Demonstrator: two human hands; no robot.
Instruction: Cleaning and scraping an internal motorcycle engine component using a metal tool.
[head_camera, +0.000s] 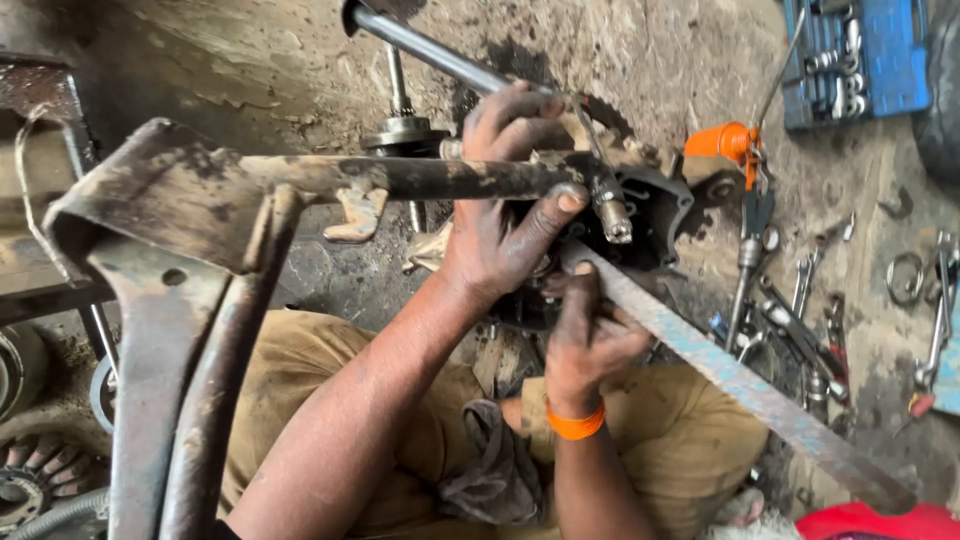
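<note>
The left hand (500, 215) is wrapped around a rusty bar (400, 178) of a worn metal frame (170, 270), thumb pressed toward the greasy engine casing (640, 215) that sits on the dirty floor (680, 60) just beyond the person's knees. The right hand (585, 340), an orange band at its wrist, is closed on the near end of a long flat metal strip (740, 385) whose tip is pushed in under the casing — it looks like prying is under way, with the casing not yet parted and nothing lifted free. A chromed rod (440, 55) slants in above the left hand and a threaded stub (612, 215) pokes out beside the thumb; both crowd the spot being worked, and the frame bar crosses right in front of it. A grey rag (490, 470) lies on the lap. Toward the right edge of the floor lie scattered spanners (800, 300), an orange-handled tool (725, 140) and, in the far right corner, a blue socket case (860, 60) — all near, none in the way.
</note>
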